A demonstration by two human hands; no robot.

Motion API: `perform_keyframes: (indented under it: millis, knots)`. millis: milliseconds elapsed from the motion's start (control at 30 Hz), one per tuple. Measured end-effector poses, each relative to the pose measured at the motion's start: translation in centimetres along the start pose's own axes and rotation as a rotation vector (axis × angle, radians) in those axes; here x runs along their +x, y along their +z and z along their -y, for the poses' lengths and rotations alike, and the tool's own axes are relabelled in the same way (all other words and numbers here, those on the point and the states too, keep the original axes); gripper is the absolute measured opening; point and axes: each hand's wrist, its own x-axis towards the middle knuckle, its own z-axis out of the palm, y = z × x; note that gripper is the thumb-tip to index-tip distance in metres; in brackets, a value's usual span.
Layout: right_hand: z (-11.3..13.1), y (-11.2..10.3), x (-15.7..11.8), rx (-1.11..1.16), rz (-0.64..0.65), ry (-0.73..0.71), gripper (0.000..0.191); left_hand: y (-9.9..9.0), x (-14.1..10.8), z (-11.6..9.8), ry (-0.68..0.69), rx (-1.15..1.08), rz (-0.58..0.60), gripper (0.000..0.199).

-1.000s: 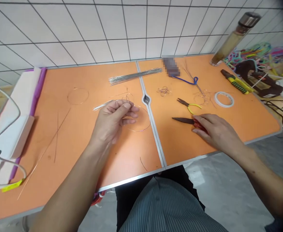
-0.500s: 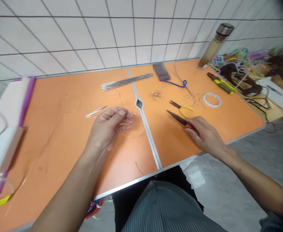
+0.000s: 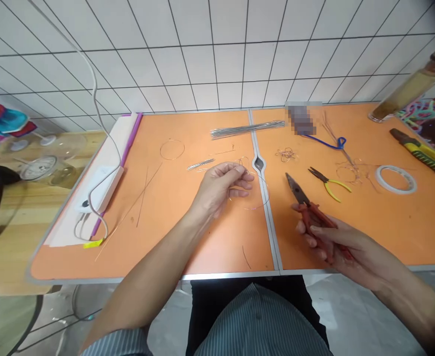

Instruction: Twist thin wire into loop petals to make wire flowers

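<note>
My left hand (image 3: pixel 226 185) pinches a thin wire that curves into a loop (image 3: pixel 268 190) over the orange table (image 3: pixel 187 247). At the right, my right hand (image 3: pixel 332 242) is wrapped round the red handles of long-nose pliers (image 3: pixel 297 190), whose dark jaws point up and to the left. Smaller pliers with yellow handles (image 3: pixel 336 186) lie beyond them. A bundle of straight metal wires (image 3: pixel 239 130) rests near the wall, and short wire pieces (image 3: pixel 200 164) lie just past my left hand. Tangled wire (image 3: pixel 287 155) sits right of the table's seam.
A white power strip (image 3: pixel 104 190) with a cable lies at the left. A wire ring (image 3: pixel 172 149) and long wires are near it. At the right are a white tape ring (image 3: pixel 396 179), a yellow-black tool (image 3: pixel 421 152) and a glass bottle (image 3: pixel 406 91).
The view has turned left, showing more of the left side. The pliers in my right hand have come nearer the table's front edge, and their red handles now show. My left hand keeps its pinch.
</note>
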Motion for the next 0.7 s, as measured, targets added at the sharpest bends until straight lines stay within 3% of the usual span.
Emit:
perform_keyframes:
  millis: [67,200,300,400,533,700]
  knots:
    - [-0.2,0.5,0.0,-0.033,0.014,-0.043,0.044,-0.1,0.0,0.0,-0.018,-0.010,-0.012,0.030]
    - [-0.4,0.8,0.0,-0.197,-0.006,-0.266,0.050,-0.1,0.0,-0.1,-0.032,-0.040,-0.045,0.034]
    - [-0.4,2.1,0.8,-0.399,-0.024,-0.362,0.040,0.1,0.1,0.1,-0.031,-0.063,-0.076,0.034]
    - [0.1,4.5,2.6,-0.579,-0.130,-0.515,0.028,0.3,0.2,0.5,-0.038,-0.094,-0.095,0.032]
    - [1.2,7.1,5.2,-0.501,-0.129,-0.635,0.051,0.6,0.2,0.9,-0.066,-0.132,-0.108,0.026]
    - [1.8,7.5,6.9,-0.426,-0.078,-0.619,0.046,0.7,0.2,0.5,-0.126,-0.157,-0.065,0.020]
